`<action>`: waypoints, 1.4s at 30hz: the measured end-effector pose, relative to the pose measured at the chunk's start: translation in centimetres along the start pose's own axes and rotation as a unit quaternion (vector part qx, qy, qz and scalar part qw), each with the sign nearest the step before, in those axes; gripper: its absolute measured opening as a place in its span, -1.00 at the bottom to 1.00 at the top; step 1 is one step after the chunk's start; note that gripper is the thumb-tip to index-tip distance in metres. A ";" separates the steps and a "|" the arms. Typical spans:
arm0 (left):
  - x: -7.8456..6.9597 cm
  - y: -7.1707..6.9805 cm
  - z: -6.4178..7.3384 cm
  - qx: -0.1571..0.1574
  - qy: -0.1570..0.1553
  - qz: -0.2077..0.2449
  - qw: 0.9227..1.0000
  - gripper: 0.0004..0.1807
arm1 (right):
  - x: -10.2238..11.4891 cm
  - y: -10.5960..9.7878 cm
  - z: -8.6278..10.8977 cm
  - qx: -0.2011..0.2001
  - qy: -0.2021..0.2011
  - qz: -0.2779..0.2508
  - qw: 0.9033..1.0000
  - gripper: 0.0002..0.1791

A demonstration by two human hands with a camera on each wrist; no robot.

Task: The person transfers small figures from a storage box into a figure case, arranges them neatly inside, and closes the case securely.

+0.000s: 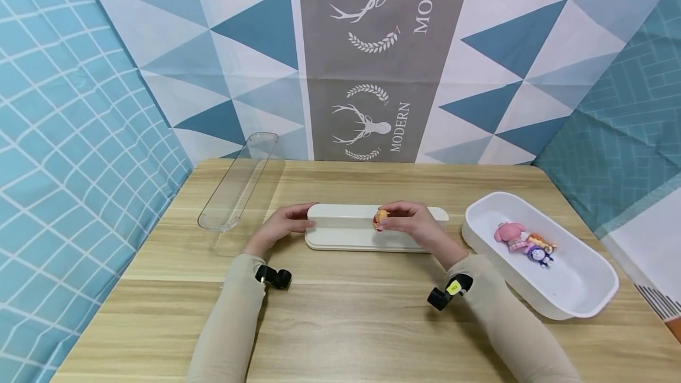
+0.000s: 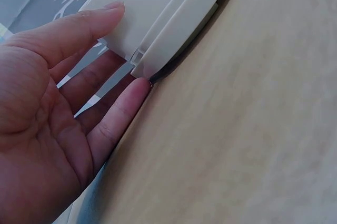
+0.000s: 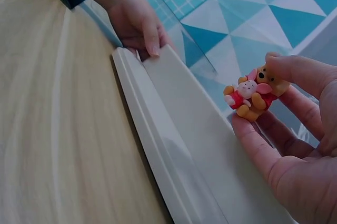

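Note:
A long white stepped display base [image 1: 340, 240] lies crosswise on the wooden table. My left hand [image 1: 279, 226] grips its left end. In the left wrist view the thumb rests on the white face, and a fingertip touches the lower corner. Between thumb and fingers, my right hand [image 1: 417, 223] pinches a small orange and red bear figurine [image 3: 268, 84] with a little pink-eared piglet on its front. In the head view this figurine overlaps the upper step of the base, right of its middle.
To the right stands a white tray [image 1: 577, 279] holding a pink figurine [image 1: 509, 231], a purple one [image 1: 539, 254] and an orange-brown one [image 1: 540, 241]. A clear plastic cover [image 1: 239, 185] is at the back left. Patterned cloth [image 1: 362, 64] hangs behind the table [image 1: 340, 324].

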State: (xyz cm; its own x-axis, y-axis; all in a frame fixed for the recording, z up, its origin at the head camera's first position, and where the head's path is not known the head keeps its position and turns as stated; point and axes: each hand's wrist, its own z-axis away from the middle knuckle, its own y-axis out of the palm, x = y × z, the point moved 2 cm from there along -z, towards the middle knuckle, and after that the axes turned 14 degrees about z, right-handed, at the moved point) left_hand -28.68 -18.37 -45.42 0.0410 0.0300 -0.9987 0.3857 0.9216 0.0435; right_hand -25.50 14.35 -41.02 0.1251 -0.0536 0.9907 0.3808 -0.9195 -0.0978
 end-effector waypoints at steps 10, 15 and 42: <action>-0.1 0.0 0.1 0.006 0.000 -0.002 1.000 -0.37 | -0.5 3.2 -0.4 0.015 -0.019 0.068 0.997 -0.62; -0.1 0.0 0.0 0.002 -0.004 -0.001 1.000 -0.36 | -0.9 4.7 -0.6 0.012 -0.028 0.090 0.995 -0.64; -0.1 0.1 0.0 -0.003 -0.014 -0.009 1.000 -0.38 | -3.0 9.1 -2.1 -0.036 -0.021 0.130 0.991 -0.60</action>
State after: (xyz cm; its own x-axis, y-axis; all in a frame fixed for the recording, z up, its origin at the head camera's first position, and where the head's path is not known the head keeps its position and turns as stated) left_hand -28.66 -18.30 -45.31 0.0605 0.0029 -0.9982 0.3810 0.9242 0.0258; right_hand -24.30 5.35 -44.67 0.2490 -0.2767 0.9281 0.2652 -0.9022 -0.3401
